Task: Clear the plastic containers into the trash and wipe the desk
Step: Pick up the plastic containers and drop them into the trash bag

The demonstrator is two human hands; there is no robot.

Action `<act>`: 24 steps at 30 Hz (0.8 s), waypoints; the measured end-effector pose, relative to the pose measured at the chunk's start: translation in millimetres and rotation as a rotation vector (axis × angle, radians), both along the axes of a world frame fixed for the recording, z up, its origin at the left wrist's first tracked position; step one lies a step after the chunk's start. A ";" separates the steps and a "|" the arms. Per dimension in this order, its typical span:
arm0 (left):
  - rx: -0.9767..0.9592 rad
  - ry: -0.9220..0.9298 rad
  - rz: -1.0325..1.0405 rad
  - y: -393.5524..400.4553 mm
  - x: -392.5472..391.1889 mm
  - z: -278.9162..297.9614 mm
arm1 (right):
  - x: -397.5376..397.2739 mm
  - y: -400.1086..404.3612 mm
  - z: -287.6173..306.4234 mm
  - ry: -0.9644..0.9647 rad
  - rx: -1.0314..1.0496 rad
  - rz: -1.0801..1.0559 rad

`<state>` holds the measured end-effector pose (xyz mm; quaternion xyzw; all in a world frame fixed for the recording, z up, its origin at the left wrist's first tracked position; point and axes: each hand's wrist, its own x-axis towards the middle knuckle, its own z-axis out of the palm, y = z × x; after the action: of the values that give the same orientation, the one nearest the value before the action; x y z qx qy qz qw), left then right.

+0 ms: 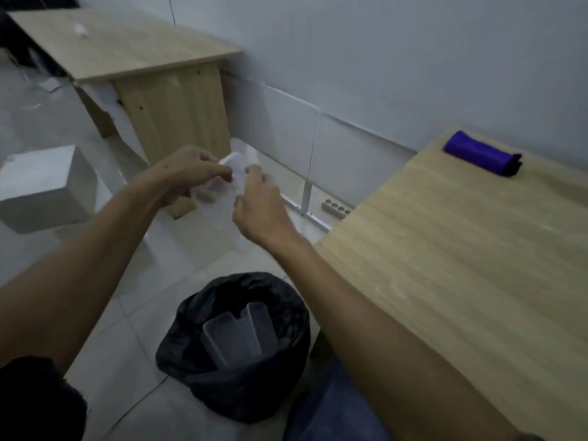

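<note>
Clear container (219, 189) — both hands, above bin (235, 345)

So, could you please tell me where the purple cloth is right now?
In the head view the cloth lies rolled up at the far right, on the desk near its back edge by the wall, well away from both hands.

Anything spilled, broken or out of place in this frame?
Nothing stands out. Both hands, left hand and right hand, hold a clear container above the trash bin; the folded purple cloth lies on the desk.
</note>
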<state>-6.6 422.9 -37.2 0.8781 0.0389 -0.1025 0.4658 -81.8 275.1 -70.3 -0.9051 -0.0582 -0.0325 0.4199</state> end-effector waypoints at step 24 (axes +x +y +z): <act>0.252 0.276 0.138 -32.0 -66.6 -372.0 | -23.0 -61.5 -298.2 0.948 -0.233 -0.268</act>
<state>-73.3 390.9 -409.2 0.9022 0.1750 -0.1839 0.3486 -104.9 213.7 -368.5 -0.8606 0.2522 0.3354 0.2885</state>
